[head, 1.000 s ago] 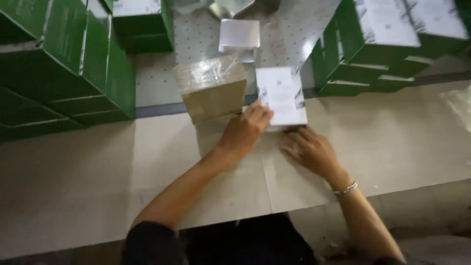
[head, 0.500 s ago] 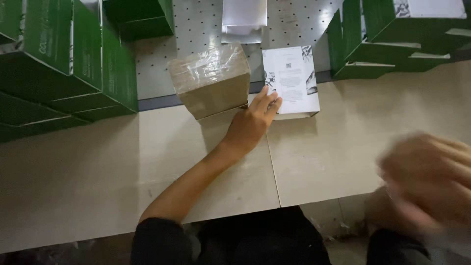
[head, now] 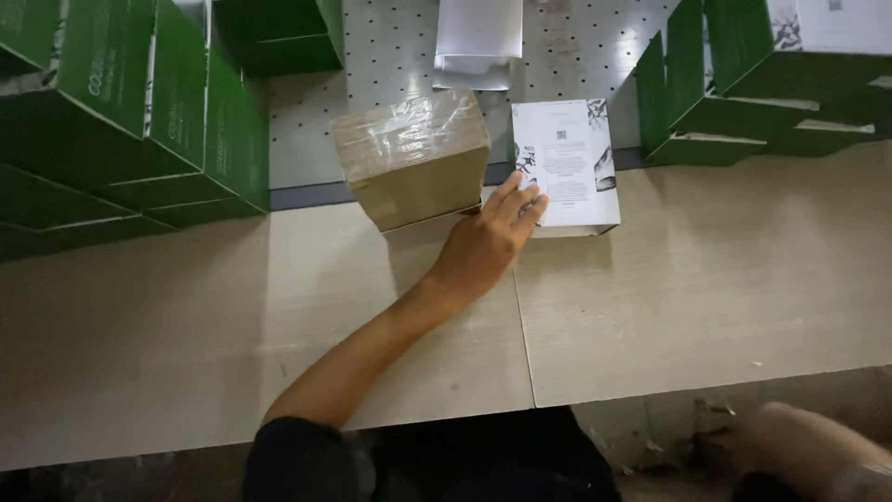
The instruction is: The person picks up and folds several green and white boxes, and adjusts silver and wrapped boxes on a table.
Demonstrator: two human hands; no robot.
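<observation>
We see our right arm only as a blur at the bottom edge — its hand lies out of frame; the green cartons are cropped at the left edge.

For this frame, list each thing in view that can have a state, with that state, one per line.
left hand: open, fingertips resting on the white leaflet's left edge.
white leaflet: lying flat, printed side up.
brown bundle: wrapped in clear film, closed.
green cartons: stacked, some flaps open.
right hand: out of view; only a blurred forearm shows.
</observation>
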